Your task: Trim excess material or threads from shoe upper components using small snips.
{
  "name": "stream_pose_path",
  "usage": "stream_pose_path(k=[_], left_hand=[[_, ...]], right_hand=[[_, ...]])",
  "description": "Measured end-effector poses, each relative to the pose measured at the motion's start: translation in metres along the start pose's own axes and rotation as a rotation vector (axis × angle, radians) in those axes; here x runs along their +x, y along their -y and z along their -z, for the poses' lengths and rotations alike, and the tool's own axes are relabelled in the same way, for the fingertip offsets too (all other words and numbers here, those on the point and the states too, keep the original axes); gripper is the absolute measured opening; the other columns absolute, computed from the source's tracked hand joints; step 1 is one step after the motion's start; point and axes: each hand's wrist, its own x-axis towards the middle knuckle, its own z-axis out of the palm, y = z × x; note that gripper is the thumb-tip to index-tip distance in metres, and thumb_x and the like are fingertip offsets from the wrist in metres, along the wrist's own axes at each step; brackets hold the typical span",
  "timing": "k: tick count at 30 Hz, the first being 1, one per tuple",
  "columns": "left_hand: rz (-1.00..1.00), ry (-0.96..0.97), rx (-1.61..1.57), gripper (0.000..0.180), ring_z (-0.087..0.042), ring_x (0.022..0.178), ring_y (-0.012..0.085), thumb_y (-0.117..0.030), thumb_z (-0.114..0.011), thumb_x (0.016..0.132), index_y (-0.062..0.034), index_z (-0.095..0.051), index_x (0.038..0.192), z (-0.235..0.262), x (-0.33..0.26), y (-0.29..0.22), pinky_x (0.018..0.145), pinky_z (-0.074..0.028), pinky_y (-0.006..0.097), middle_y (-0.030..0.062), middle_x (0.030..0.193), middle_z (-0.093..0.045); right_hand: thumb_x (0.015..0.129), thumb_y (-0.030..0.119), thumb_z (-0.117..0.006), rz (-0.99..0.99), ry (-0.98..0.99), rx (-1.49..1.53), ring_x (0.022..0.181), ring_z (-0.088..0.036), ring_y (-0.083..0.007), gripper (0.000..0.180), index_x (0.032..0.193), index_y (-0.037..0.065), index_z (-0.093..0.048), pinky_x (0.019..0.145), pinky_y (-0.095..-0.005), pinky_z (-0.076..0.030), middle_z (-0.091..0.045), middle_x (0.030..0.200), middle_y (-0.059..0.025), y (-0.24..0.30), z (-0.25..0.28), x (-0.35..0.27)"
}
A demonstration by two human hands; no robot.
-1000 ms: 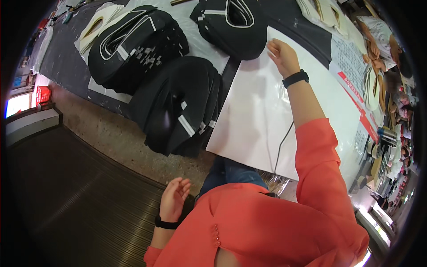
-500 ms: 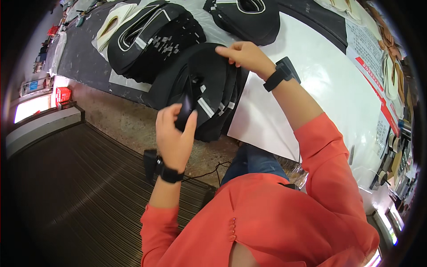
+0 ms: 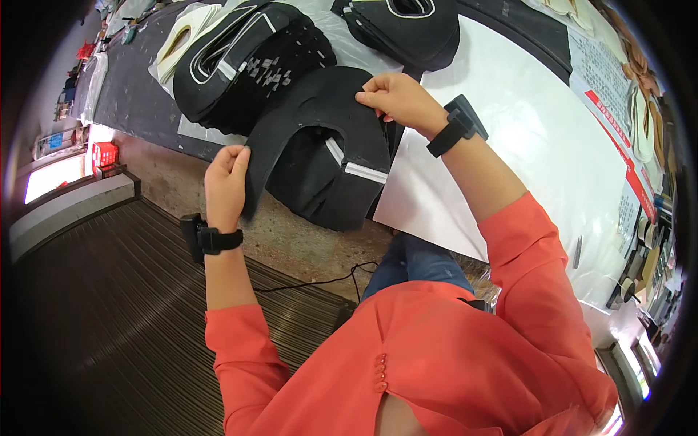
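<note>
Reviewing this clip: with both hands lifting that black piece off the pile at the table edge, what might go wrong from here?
The left hand pinches the top black piece only at a corner, so it may slip. The right hand grips the far edge. The pile beneath overhangs the table edge; lower pieces might drag off onto the floor.

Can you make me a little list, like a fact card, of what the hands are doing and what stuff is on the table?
left hand: pinches the near edge of the top black piece
right hand: grips the far edge of the same piece
top black piece: U-shaped fabric cut-out, lifted off the near black stack
near black stack: has grey-white stripes, overhangs the table edge
white sheet: lies under the right forearm
other stacks: patterned black stack, far black stack, cream pieces
wrists: each wears a black band
</note>
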Motion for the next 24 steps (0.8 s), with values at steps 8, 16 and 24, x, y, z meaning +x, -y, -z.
stream_pose_path(k=[8, 16, 24], left_hand=[[-0.264, -0.256, 0.105, 0.026, -0.063, 0.109, 0.0243, -0.010, -0.067, 0.092, -0.0007, -0.064, 0.116, -0.061, -0.020, -0.038, 0.094, -0.048, 0.035, 0.0130, 0.116, -0.066], [-0.161, 0.102, 0.167, 0.055, -0.052, 0.128, 0.0350, -0.036, -0.059, 0.100, 0.0086, -0.052, 0.132, -0.112, -0.031, -0.035, 0.109, -0.039, 0.040, 0.0260, 0.134, -0.056], [0.178, 0.199, -0.141, 0.060, -0.051, 0.130, 0.0256, -0.039, -0.050, 0.105, 0.0095, -0.047, 0.139, -0.114, -0.011, -0.054, 0.109, -0.037, 0.032, 0.0206, 0.138, -0.056]], right_hand=[[0.086, 0.030, -0.072, 0.041, -0.333, 0.203, 0.062, -0.058, -0.0087, 0.026, 0.086, 0.004, -0.071, 0.060, -0.0248, -0.045, -0.066, 0.076, -0.0012, -0.023, 0.035, 0.019], [0.094, 0.024, -0.059, -0.156, -0.091, 0.430, 0.066, -0.051, -0.0004, 0.020, 0.083, 0.009, -0.067, 0.056, -0.0169, -0.039, -0.058, 0.075, 0.0060, -0.069, 0.031, 0.078], [0.099, 0.034, -0.039, 0.067, -0.072, -0.599, 0.100, -0.064, -0.0451, 0.043, 0.106, 0.005, -0.071, 0.089, -0.0509, -0.049, -0.068, 0.106, -0.0269, -0.070, 0.009, 0.098]])
